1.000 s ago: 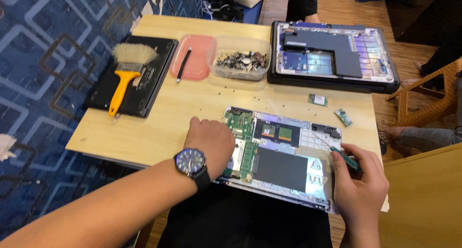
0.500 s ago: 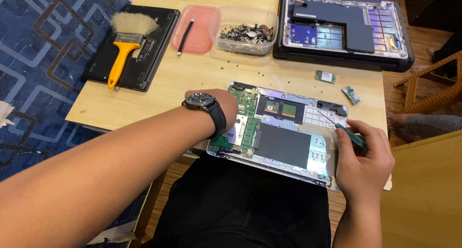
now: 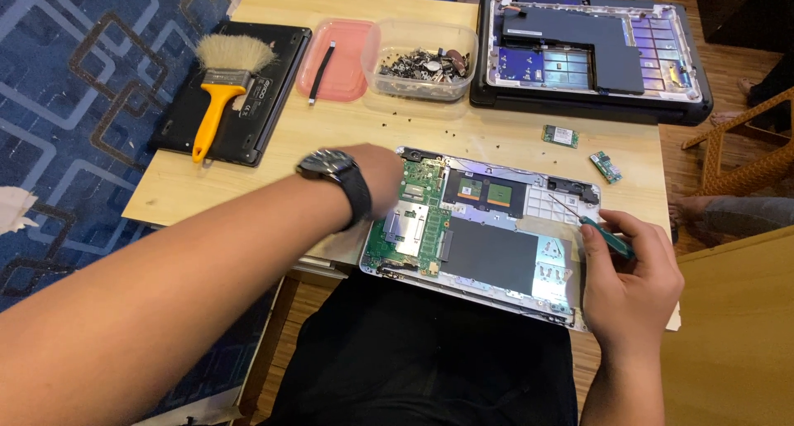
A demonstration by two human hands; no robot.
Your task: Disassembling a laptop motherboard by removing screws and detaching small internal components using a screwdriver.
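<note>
1. Since half a second ago, the left hand (image 3: 376, 178) has slid leftward off the green circuit board (image 3: 411, 215) to the opened laptop's (image 3: 488, 252) left edge — blurred, so its grip cannot be told.
2. Right hand (image 3: 628, 277) is closed around a green-handled screwdriver (image 3: 597, 232), tip at the laptop's right side.
3. Laptop lies at the near edge of the wooden table (image 3: 331, 136).
4. Farther off — a clear tub of screws (image 3: 422, 62), a yellow-handled brush (image 3: 219, 95) and a second opened laptop (image 3: 587, 54).
</note>
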